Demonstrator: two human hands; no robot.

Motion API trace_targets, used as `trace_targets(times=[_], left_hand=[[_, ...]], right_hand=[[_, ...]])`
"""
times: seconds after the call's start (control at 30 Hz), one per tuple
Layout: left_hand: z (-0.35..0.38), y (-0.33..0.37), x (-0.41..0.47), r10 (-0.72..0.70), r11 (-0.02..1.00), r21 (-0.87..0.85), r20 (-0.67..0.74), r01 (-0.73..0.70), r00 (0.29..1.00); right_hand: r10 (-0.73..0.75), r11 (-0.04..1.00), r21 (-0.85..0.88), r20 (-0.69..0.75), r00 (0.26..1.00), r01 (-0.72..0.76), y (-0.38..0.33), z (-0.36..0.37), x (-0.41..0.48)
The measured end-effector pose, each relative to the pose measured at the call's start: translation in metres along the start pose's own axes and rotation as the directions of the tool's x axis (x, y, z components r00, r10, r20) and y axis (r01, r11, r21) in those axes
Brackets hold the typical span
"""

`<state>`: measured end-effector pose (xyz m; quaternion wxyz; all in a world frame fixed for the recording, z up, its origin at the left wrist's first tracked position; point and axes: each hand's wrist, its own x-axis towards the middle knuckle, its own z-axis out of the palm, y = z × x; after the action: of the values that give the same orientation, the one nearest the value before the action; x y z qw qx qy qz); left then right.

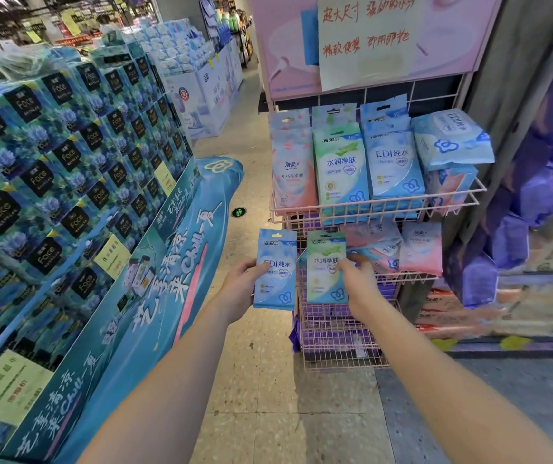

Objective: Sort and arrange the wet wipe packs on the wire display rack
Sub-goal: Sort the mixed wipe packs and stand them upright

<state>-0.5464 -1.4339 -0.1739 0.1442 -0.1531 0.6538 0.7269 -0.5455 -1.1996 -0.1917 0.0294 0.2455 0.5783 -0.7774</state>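
Observation:
My left hand holds a blue wet wipe pack upright, just left of the pink wire rack. My right hand holds a green wet wipe pack upright in front of the rack's middle basket. The top basket carries upright rows of pink packs, green packs and blue packs, plus a larger blue pack lying on a pink one at the right. In the middle basket lie pink packs and mixed packs behind my right hand.
A tall stacked display of blue tissue boxes on a teal promotional base fills the left side. A pink poster with a handwritten sign tops the rack. Purple packages hang at the right. A tiled aisle floor runs between the displays.

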Motion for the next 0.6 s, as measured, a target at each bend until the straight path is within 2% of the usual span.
trace_targets(times=[0.07, 0.27, 0.47, 0.6], left_hand=[[-0.002, 0.001, -0.003, -0.019, 1.0, 0.019, 0.043, 0.018, 0.999], [-0.002, 0.023, -0.016, -0.024, 0.999, 0.038, 0.185, 0.017, 0.982], [0.001, 0.057, -0.033, 0.049, 0.998, 0.018, 0.284, -0.056, 0.958], [0.001, 0.08, -0.039, 0.12, 0.992, 0.0, 0.293, -0.126, 0.949]], right_hand=[[0.035, 0.999, 0.025, 0.085, 0.996, -0.037, -0.002, -0.005, -0.007], [-0.016, 0.999, 0.038, 0.237, 0.971, 0.007, -0.029, -0.016, -0.043], [-0.158, 0.987, 0.051, 0.368, 0.916, 0.15, -0.085, -0.017, -0.072], [-0.283, 0.957, 0.046, 0.379, 0.881, 0.288, -0.128, -0.018, -0.081]])
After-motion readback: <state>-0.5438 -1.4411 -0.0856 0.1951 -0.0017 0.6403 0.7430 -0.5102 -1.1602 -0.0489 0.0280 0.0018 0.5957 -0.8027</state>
